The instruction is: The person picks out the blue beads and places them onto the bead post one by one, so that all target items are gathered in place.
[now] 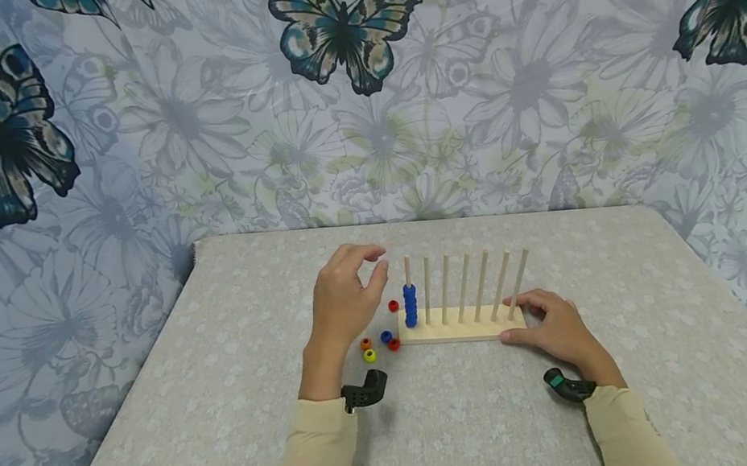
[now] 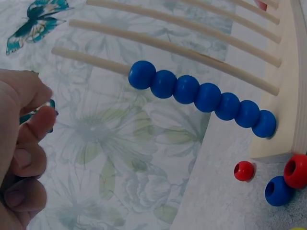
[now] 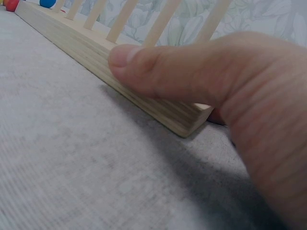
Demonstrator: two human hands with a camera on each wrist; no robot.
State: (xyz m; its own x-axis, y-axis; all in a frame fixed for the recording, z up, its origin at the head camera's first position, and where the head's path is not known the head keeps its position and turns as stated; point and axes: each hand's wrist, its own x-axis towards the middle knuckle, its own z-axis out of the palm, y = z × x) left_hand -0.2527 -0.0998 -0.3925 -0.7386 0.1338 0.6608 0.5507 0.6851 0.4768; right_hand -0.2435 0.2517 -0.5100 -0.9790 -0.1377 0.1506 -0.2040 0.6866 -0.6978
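Observation:
A wooden peg rack (image 1: 461,323) stands on the table, with several upright pegs in a row. On its leftmost peg sits a stack of several blue beads (image 2: 186,89), the peg's tip bare above them. My left hand (image 1: 344,290) hovers just left of that tip, thumb and index finger apart, the other fingers loosely curled, no bead showing between them. My right hand (image 1: 555,325) grips the right end of the base, its thumb (image 3: 158,69) along the front edge and the other fingers behind, mostly hidden.
Loose beads lie by the rack's left end: a red bead (image 1: 394,305) beside the base, then a blue bead (image 1: 386,336), another red bead (image 1: 394,344), an orange bead (image 1: 365,343) and a yellow bead (image 1: 369,356). A patterned cloth covers the table (image 1: 472,437); a butterfly-print wall (image 1: 360,145) rises behind.

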